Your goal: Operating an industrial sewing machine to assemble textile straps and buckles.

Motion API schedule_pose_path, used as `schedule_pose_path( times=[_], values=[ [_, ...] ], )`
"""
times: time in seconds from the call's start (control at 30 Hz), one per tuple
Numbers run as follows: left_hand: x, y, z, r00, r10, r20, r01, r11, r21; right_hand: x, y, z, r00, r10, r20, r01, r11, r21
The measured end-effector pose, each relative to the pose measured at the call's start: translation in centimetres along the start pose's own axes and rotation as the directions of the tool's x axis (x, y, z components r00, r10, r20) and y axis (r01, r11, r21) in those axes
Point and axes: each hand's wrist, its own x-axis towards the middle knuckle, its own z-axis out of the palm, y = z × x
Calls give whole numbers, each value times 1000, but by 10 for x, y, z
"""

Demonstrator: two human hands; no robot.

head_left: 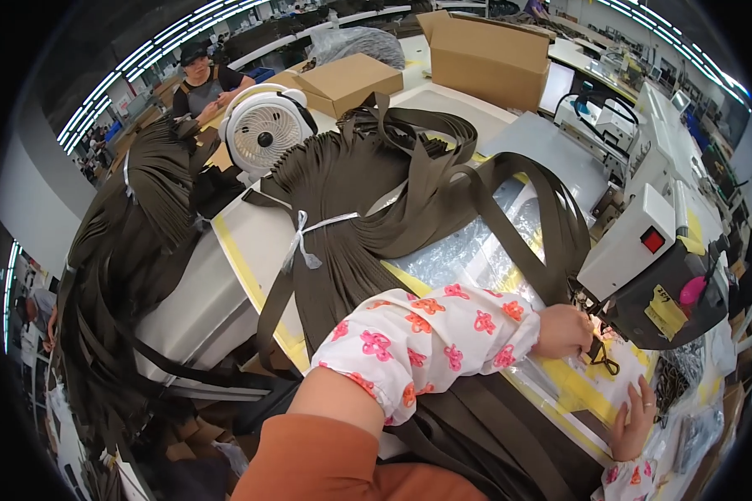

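My left hand (pixel 564 331) reaches across the table, its fingers closed right under the head of a sewing machine (pixel 635 259). What those fingers pinch is hidden by the hand. Just beyond its fingertips lies a small dark looped piece (pixel 603 359) on the lit machine bed. Closer to me, my right hand (pixel 633 422) is beside the bed with its fingers apart, holding nothing I can see. Dark olive webbing straps (pixel 518 217) arc over to the machine from a large bundle (pixel 326 192), which is tied with a white strip (pixel 302 238).
A second hanging bundle of dark straps (pixel 134 217) is at the left. Behind stand a white fan (pixel 267 134), a closed cardboard box (pixel 351 83) and an open one (pixel 485 63). Another person (pixel 205 88) is at the far left. More straps (pixel 493 434) hang below my left arm.
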Motion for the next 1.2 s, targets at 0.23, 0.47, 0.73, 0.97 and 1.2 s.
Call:
schedule_pose_path(
  times=[0.23, 0.47, 0.73, 0.97, 1.2],
  values=[
    [5, -42, -89, 980, -123, -155, 163, 947, 277, -152, 108, -48, 884, 466, -24, -448, 834, -322],
    [37, -96, -123, 884, -413, 220, 42, 538, 842, -165, 96, -64, 760, 647, 68, -634, 760, -145],
    [66, -145, -96, 878, -398, 266, 21, 587, 809, -236, 167, -69, 793, 609, 33, -584, 774, -247],
    [59, -105, -134, 813, -527, 248, 107, 553, 826, -236, 183, -68, 578, 798, 169, -711, 595, -375],
    [19, -86, -152, 780, -524, 341, 154, 689, 708, -204, 161, -112, 682, 707, -185, -729, 638, -248]
  ],
)
